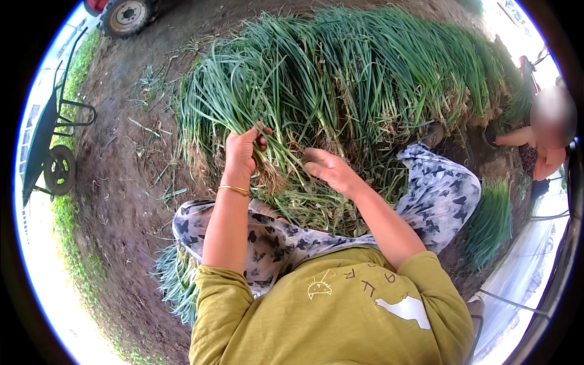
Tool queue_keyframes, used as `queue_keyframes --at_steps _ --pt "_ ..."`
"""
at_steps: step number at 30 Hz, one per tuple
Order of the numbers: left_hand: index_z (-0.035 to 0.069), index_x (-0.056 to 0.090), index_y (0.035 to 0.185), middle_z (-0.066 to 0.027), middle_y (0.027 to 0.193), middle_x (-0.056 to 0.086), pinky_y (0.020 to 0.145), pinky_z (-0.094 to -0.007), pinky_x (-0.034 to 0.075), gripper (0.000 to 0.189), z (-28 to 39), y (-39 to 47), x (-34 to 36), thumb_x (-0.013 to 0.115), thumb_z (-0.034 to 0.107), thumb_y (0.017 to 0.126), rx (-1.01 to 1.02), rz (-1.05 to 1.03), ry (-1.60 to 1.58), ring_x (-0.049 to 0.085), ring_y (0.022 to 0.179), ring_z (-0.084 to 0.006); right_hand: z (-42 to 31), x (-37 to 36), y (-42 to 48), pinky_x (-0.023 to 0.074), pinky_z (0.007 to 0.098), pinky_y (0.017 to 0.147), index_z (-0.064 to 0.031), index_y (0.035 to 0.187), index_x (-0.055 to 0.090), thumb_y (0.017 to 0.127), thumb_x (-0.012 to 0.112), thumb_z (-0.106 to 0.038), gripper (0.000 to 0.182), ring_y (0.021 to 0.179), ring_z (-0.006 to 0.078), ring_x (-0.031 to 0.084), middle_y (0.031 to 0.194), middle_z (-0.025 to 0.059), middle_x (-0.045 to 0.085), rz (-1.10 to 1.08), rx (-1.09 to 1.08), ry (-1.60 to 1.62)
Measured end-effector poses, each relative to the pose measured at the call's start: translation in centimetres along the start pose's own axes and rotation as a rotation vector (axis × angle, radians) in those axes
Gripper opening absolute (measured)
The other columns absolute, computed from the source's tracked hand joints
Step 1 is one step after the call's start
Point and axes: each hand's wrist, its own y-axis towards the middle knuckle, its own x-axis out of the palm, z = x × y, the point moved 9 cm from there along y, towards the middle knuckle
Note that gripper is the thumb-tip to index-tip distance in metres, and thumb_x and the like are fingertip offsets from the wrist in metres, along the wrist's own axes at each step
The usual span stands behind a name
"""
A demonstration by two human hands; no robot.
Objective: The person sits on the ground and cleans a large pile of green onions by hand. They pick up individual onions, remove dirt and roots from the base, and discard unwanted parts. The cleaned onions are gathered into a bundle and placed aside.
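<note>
My left hand (244,148) is closed around a small bunch of green onions (228,107), its leaves pointing up and to the left and its pale roots hanging below the fist. To the right, my right hand (326,169) has its fingers bent near one stalk that slants out of the bunch; whether it touches the stalk I cannot tell. A long heap of green onions (365,68) lies beyond both hands, roots towards me. Loose leaves and trimmings (319,207) cover the ground between my legs.
At the far left stands a green wheelbarrow (41,141). A wheel of a vehicle (129,16) shows at the top left. Another person (547,150) sits at the right edge. Piles of green onions lie beside me at the right (490,223) and the lower left (178,283).
</note>
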Motion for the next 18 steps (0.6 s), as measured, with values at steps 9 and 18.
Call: queue_keyframes --at_steps 9,18 --pt "-0.002 0.051 0.104 -0.0165 0.089 0.064 0.057 -0.0345 0.055 0.017 -3.1 -0.4 0.6 0.053 0.004 0.088 -0.185 -0.048 -0.064 0.066 0.077 -0.0294 2.0 0.9 3.2 0.0443 0.0352 0.056 0.0010 0.086 0.054 0.089 0.055 -0.016 0.017 0.058 0.0237 0.056 0.062 0.0120 0.054 0.329 -0.077 -0.111" --pt "0.001 0.051 0.084 -0.0082 0.069 0.056 0.054 -0.0347 0.056 0.009 1.8 -2.9 0.7 0.058 0.006 0.087 0.166 0.093 -0.026 0.059 0.057 -0.0161 3.3 1.3 4.7 0.0466 0.0411 0.073 -0.0046 0.094 0.057 0.085 0.060 -0.033 0.030 0.085 0.0348 0.058 0.090 0.0166 0.062 0.200 -0.225 -0.613"
